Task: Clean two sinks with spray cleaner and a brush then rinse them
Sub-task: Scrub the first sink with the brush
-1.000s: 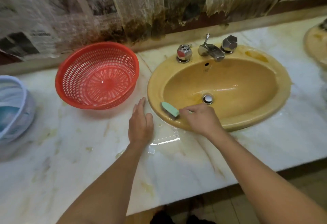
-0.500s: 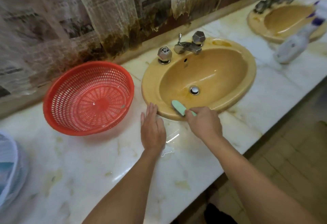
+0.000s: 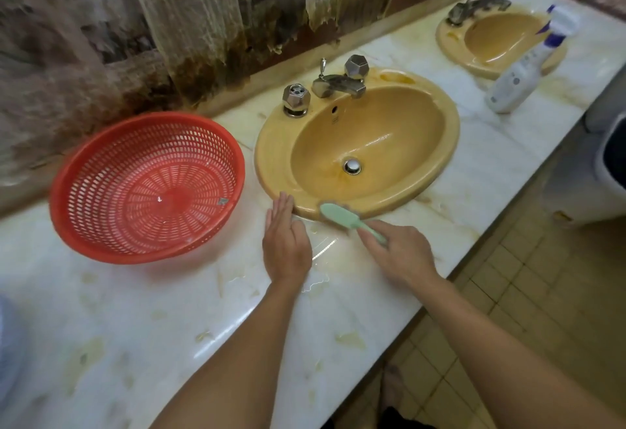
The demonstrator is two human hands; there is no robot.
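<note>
My brush (image 3: 338, 215) has come back toward me since half a second ago, from the top of the near sink's (image 3: 271, 154) rim to its outer edge at about 6 o'clock. My left hand (image 3: 286, 245) has stayed where it was. That hand lies flat on the marble counter (image 3: 135, 310), fingers straight and pressed together, the tips touching the rim at about 7 o'clock. My right hand (image 3: 399, 254) grips the pale green handle, fingers curled round it and the thumb side on top. The brush head points away from me, bristles down on the rim.

A thin puddle (image 3: 325, 249) shines on the counter between my hands. The taps (image 3: 338, 84) sit at 12 o'clock and the drain plug (image 3: 352, 166) near the bowl's middle. A red basket (image 3: 84, 157) stands just beside the sink at 9 o'clock. At 2 o'clock, well apart, are the second sink (image 3: 450, 46) and, in front of it, the spray bottle (image 3: 515, 79), upright on the counter.
</note>
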